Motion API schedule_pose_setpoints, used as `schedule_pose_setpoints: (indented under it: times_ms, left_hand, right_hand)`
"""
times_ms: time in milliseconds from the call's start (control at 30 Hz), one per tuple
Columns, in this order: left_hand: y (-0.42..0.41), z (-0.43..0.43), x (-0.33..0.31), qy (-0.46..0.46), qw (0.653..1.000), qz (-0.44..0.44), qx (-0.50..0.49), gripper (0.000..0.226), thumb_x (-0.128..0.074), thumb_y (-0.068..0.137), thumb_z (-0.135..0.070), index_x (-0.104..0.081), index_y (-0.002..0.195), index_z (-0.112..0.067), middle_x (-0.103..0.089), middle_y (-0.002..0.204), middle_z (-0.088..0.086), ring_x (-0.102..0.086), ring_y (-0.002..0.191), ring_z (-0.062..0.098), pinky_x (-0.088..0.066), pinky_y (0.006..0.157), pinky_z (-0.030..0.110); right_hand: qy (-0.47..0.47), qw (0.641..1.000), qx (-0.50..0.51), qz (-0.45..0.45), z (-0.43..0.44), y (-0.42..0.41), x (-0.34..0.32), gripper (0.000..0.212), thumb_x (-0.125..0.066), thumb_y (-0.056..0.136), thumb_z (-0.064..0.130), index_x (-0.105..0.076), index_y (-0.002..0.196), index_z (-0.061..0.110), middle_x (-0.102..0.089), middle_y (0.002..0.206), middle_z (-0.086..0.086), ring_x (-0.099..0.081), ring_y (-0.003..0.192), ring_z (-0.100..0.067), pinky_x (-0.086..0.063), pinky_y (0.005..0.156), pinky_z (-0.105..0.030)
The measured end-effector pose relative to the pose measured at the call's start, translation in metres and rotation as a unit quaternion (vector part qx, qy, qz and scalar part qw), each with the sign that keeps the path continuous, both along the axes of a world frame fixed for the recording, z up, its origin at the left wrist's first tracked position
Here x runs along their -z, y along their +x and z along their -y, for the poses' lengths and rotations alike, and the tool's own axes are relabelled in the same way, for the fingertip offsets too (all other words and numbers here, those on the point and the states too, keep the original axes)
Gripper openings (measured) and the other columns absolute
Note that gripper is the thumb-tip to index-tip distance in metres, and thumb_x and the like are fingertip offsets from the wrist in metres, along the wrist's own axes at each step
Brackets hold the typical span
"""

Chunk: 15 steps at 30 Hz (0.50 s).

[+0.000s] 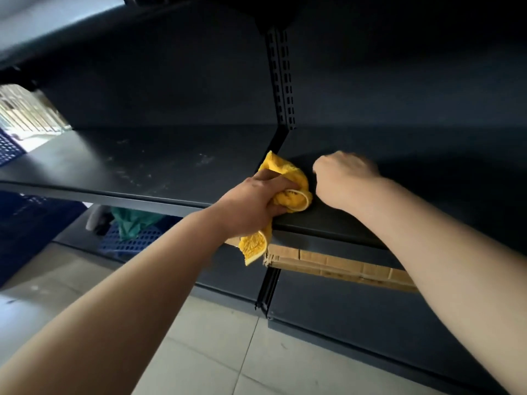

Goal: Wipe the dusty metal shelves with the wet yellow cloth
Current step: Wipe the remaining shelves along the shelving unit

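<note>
head view, shelving bay, one frame.

left hand (253, 203) – fingers wrapped tight round the bunched yellow cloth (295, 196), pressing it down on the middle shelf at the seam where the left shelf panel (137, 166) meets the right shelf panel (413, 178), close to the front edge. one tail of the cloth hangs over that edge, in front of the cardboard (342, 266) lying on the level below.

right hand (343, 178) – seen from the back, fingers curled under into a loose fist, resting on the right panel just beside the cloth. nothing visible in it.

slotted upright (282, 81) rises behind the seam.

progress, judged from surfaces only:
- left panel carries pale smears and specks (204, 160) across its middle – reads as dust or drying streaks, so not finished there.
- right panel is in deep shade; cannot tell clean from dusty.
- the shelf above and the lower levels show no sign either way; too dark.

estimate: wiping is under way on this middle level, well short of done. left to do: pass over the smeared left panel, cover the right panel back to the rear wall, then the other levels.

also in view: a blue perforated crate (128, 242) with something green (134, 220) in it, lower left, on the tiled floor (205, 352).
</note>
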<state>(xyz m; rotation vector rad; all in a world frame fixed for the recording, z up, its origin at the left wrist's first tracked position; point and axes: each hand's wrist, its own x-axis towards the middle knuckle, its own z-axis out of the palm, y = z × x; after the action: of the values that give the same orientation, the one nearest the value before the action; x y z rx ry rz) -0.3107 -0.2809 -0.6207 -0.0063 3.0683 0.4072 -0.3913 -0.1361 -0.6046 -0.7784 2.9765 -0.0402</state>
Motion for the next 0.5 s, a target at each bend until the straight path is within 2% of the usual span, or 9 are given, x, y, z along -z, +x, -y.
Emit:
schedule_pose_setpoints:
  times_ms: [67,133,233,300,400,500]
  left_hand:
    - [0.006,0.009,-0.004,-0.013,1.0,0.002,0.023,0.051,-0.062,0.092,-0.026,-0.046,0.138,-0.041,-0.037,0.144,-0.007,-0.041,0.128,0.015,-0.033,0.103,0.023]
    - [0.008,0.023,-0.007,-0.033,0.999,0.003,0.036,0.052,-0.065,0.09,-0.02,-0.05,0.135,-0.041,-0.041,0.143,-0.005,-0.041,0.128,0.015,-0.032,0.102,0.022]
    - [-0.003,0.047,-0.01,-0.097,0.994,-0.04,-0.012,0.054,-0.063,0.09,-0.019,-0.049,0.136,-0.042,-0.038,0.146,-0.001,-0.039,0.129,0.027,-0.038,0.104,0.037]
    - [-0.012,0.06,-0.006,-0.088,0.992,-0.05,-0.078,0.051,-0.057,0.094,-0.027,-0.042,0.141,-0.04,-0.032,0.15,0.001,-0.034,0.132,0.033,-0.035,0.105,0.042]
    - [-0.021,0.068,0.01,-0.03,0.992,-0.003,-0.12,0.054,-0.047,0.097,-0.045,-0.028,0.147,-0.04,-0.021,0.156,0.0,-0.023,0.14,0.034,-0.027,0.11,0.046]
    - [-0.024,0.072,0.025,-0.018,0.992,-0.037,-0.122,0.053,-0.043,0.096,-0.053,-0.028,0.145,-0.041,-0.024,0.153,0.0,-0.028,0.138,0.031,-0.03,0.108,0.045]
  right_hand:
    - [0.01,1.0,-0.001,-0.01,0.014,-0.001,0.002,0.031,-0.048,0.093,0.01,-0.06,0.121,0.016,-0.06,0.115,-0.011,-0.057,0.106,-0.03,-0.041,0.073,-0.034]
    - [0.033,0.999,0.002,-0.022,0.024,0.003,0.005,0.03,-0.049,0.093,0.012,-0.06,0.12,0.017,-0.061,0.115,-0.01,-0.057,0.107,-0.03,-0.04,0.073,-0.034]
    - [0.041,0.999,0.011,-0.03,0.03,0.004,0.003,0.03,-0.05,0.091,0.012,-0.062,0.118,0.018,-0.061,0.111,-0.01,-0.058,0.103,-0.03,-0.04,0.073,-0.034]
    - [0.023,0.999,0.012,-0.031,0.028,0.001,0.002,0.034,-0.049,0.09,0.01,-0.061,0.12,0.021,-0.062,0.113,-0.008,-0.059,0.102,-0.029,-0.04,0.074,-0.033]
    - [-0.034,0.999,-0.006,-0.026,0.02,-0.002,0.002,0.032,-0.048,0.094,0.014,-0.062,0.12,0.026,-0.062,0.119,-0.004,-0.059,0.103,-0.028,-0.04,0.074,-0.031]
    - [-0.094,0.995,-0.042,0.019,0.016,0.001,0.008,0.032,-0.048,0.097,0.022,-0.059,0.125,0.033,-0.056,0.131,0.0,-0.056,0.112,-0.027,-0.042,0.076,-0.032]
